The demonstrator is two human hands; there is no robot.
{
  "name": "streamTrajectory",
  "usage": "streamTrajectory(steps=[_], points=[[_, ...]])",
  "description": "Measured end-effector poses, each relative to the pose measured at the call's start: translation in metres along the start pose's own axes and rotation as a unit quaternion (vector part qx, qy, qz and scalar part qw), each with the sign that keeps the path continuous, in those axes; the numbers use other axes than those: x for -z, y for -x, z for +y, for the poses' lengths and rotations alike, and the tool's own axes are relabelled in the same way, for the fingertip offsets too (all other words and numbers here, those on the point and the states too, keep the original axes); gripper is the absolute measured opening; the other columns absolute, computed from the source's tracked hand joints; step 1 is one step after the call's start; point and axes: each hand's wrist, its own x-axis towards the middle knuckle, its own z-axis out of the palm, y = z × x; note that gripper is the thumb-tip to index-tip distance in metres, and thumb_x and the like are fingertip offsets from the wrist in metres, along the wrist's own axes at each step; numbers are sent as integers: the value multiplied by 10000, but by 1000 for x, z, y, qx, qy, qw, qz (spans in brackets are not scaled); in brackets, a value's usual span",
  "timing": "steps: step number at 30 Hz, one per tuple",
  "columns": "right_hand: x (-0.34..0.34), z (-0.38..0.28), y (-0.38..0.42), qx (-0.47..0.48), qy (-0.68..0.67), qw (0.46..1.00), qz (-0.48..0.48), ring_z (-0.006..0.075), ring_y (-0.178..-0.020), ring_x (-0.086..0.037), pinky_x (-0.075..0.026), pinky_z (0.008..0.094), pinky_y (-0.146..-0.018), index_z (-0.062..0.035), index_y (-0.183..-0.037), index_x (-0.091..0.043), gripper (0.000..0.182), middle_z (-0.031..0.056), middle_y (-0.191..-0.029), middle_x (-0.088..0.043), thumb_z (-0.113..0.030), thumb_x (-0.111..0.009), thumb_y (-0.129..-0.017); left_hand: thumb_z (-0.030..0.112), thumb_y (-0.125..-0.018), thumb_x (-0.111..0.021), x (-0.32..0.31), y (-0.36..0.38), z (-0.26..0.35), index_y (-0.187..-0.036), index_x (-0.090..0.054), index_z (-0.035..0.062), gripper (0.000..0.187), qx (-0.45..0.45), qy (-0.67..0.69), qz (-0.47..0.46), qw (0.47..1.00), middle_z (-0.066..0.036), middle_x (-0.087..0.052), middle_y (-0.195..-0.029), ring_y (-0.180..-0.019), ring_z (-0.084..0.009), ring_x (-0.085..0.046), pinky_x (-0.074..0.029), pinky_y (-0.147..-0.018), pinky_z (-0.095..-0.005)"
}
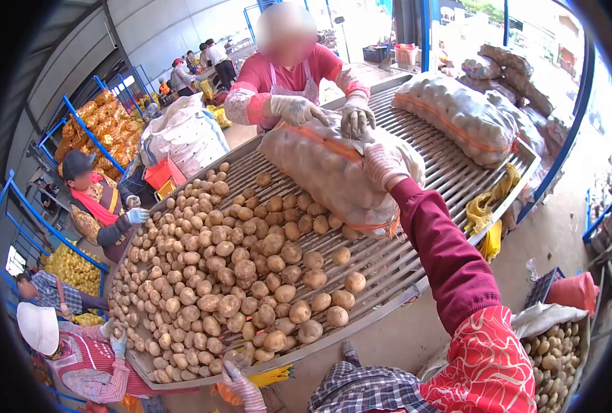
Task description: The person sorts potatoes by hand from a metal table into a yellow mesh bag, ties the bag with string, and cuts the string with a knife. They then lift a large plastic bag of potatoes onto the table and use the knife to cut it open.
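My right hand (pixel 383 165), in a striped glove, reaches across the slatted metal table (pixel 388 265) to a full pale mesh sack (pixel 319 172) with an orange stripe. Its fingers are closed at the sack's top, right beside the gloved hands (pixel 355 118) of a person opposite. A small greyish piece shows between our hands, too small to name. Low at the near table edge is my left hand (pixel 245 391), also in a striped glove, fingers stretched toward the potatoes (pixel 216 275). Some orange material (pixel 227 394) hangs beside it.
Another full sack (pixel 457 120) lies on the table's right part. A yellow mesh bag (pixel 488 210) drapes over the right edge. Two people work along the pile's left side. At lower right stands a big open sack of potatoes (pixel 554 358). More filled sacks (pixel 509 76) are stacked behind.
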Motion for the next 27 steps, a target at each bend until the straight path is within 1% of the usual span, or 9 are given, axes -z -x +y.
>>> streamTrajectory(steps=[5,9,11,14,17,20,23,26,27], points=[[5,12,-10,137,46,988,52,370,-822,-672,-523,454,-749,-67,-960,-711,288,178,-868,-696,-320,-642,-843,336,-1029,-496,-90,-5,24,-1129,-609,-18,384,29,68,-97,993,-88,-668,-915,-725,-147,-627,-522,-698,-285],[-16,70,-21,157,-113,981,10,285,-731,-673,-521,393,-652,0,-1052,-647,288,173,-843,-685,-245,-596,-909,259,-1023,-520,-152,-15,48,-1076,-643,-22,312,-9,15,-203,979,-57,-678,-880,-734,-111,-633,-524,-680,-256],[3,93,-2,-23,-502,853,-141,155,-674,-641,-491,286,-574,1,-1056,-622,245,90,-805,-667,-204,-602,-922,226,-1015,-531,-187,-22,78,-1092,-647,-26,288,-33,-3,-296,955,-52,-684,-884,-742,-97,-630,-522,-678,-247],[11,133,7,-119,-773,604,-152,80,-555,-509,-390,197,-489,-69,-1100,-592,198,16,-779,-618,-189,-590,-943,161,-986,-554,-266,-27,135,-1133,-644,-30,258,-96,-1,-442,892,-77,-690,-949,-886,-146,-639,-507,-810,-281],[30,148,3,-46,-822,539,-178,63,-486,-372,-291,210,-443,-87,-1033,-568,185,-28,-680,-485,-259,-597,-970,142,-888,-647,-378,-25,186,-1203,-608,-3,349,-355,-80,-514,776,-184,-620,-1163,-1096,-332,-580,-459,-970,-393],[45,157,-16,-39,-756,625,-191,31,-518,-395,-297,182,-463,-78,-1037,-590,205,-42,-676,-497,-268,-618,-965,283,-903,-627,-506,-29,202,-1359,-490,38,535,-471,-145,-467,734,-221,-513,-1308,-1225,-396,-476,-377,-1062,-456],[62,170,-35,5,-640,729,-243,13,-588,-469,-355,179,-508,-45,-1077,-621,194,-46,-729,-571,-203,-598,-967,304,-876,-649,-589,-39,196,-1273,-564,38,485,-516,-239,-383,728,-218,-548,-1254,-1185,-394,-498,-396,-1033,-467],[43,175,-48,72,-547,817,-167,73,-593,-551,-445,242,-543,-34,-1085,-666,189,3,-691,-609,-145,-618,-940,271,-825,-681,-611,-45,197,-831,-668,56,215,-480,-282,-384,737,-168,-637,-968,-981,-380,-562,-429,-907,-493],[38,173,-52,72,-551,813,-175,73,-593,-551,-445,242,-543,-34,-1085,-666,189,3,-691,-609,-145,-618,-940,271,-825,-681,-607,-48,194,-831,-668,56,215,-474,-289,-384,738,-168,-637,-968,-981,-380,-562,-429,-907,-493]])
